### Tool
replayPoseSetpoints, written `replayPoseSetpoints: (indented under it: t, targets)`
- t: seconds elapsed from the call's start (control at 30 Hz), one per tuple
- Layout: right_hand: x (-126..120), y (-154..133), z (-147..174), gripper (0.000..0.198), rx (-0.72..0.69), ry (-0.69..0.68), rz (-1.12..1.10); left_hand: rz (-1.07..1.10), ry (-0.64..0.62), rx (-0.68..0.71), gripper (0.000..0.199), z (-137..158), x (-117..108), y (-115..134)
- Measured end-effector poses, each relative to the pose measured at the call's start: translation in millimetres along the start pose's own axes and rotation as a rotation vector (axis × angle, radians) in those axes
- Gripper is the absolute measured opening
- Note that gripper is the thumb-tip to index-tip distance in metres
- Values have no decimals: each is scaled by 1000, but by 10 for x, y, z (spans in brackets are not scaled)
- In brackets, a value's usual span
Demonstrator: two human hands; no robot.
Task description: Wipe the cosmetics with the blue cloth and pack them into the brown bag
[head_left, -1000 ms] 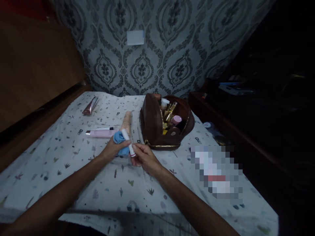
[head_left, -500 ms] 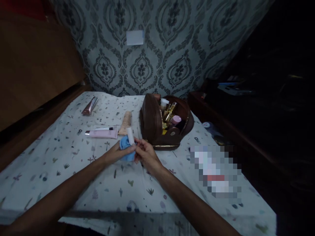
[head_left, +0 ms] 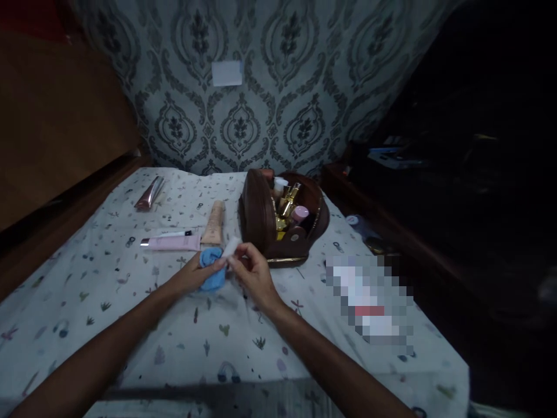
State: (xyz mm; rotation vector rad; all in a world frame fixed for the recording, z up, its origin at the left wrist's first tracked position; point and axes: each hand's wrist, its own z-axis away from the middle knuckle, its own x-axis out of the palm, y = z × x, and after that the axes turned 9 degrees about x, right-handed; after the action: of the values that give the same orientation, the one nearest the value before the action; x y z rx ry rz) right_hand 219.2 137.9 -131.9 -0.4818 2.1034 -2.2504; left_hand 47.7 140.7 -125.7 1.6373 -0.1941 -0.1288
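Note:
My left hand (head_left: 196, 274) is closed around a bunched blue cloth (head_left: 212, 279). Between the two hands, just above the cloth, a small white tube (head_left: 231, 247) tilts up to the right. The fingers of my right hand (head_left: 253, 273) pinch it near its lower end, and my left thumb lies close to the same spot. Directly behind the hands lies a beige tube (head_left: 213, 222). To its left are a pale pink tube (head_left: 172, 242) and a thin white stick with a black end (head_left: 188, 233). A brown cosmetic bag (head_left: 256, 223) stands open beyond my right hand.
Inside the bag are a gold tube (head_left: 289, 200), a pink-lidded jar (head_left: 300, 213) and other cosmetics. A shiny rose tube (head_left: 150, 194) lies at the far left of the patterned cloth cover (head_left: 174, 360). At the right is a pixelated item (head_left: 369, 302). Wooden furniture (head_left: 56, 116) borders the left.
The white tube has gone from nearly upright to leaning right, with my right fingers now on it. The whole scene sits slightly further left as the view turns.

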Motion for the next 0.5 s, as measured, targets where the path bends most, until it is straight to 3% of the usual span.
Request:
replayPoseSetpoints:
  t: [0.1, 0.3, 0.4, 0.5]
  targets:
    - [13, -76, 49, 27, -88, 5, 52, -104, -58, -4, 45, 12, -6, -4]
    - [-45, -233, 142, 24, -73, -45, 19, -126, 103, 9, 47, 47, 78, 78]
    - [-206, -396, 266, 19, -106, 6, 61, -75, 173, 48, 44, 33, 191, 182]
    - [-478, -627, 429, 18, -168, 114, 69, -255, 138, 160, 38, -57, 311, 355]
